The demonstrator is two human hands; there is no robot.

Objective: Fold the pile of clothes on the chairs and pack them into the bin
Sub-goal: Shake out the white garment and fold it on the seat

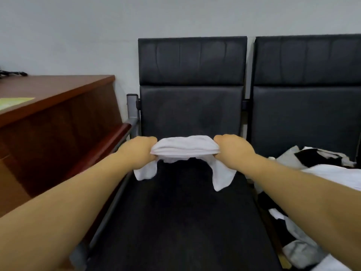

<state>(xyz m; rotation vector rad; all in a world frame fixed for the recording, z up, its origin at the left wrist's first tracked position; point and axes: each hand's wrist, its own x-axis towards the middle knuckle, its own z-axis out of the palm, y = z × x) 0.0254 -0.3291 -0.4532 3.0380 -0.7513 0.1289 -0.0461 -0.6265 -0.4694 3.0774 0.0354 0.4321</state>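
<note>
While gripped at both ends, a folded white garment [184, 148] is held at frame centre.
Fingers of left hand [143, 151] and right hand [232, 148] are clamped on it.

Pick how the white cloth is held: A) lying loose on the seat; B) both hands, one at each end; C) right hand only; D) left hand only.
B: the left hand and right hand each grip one end of the cloth.
</note>
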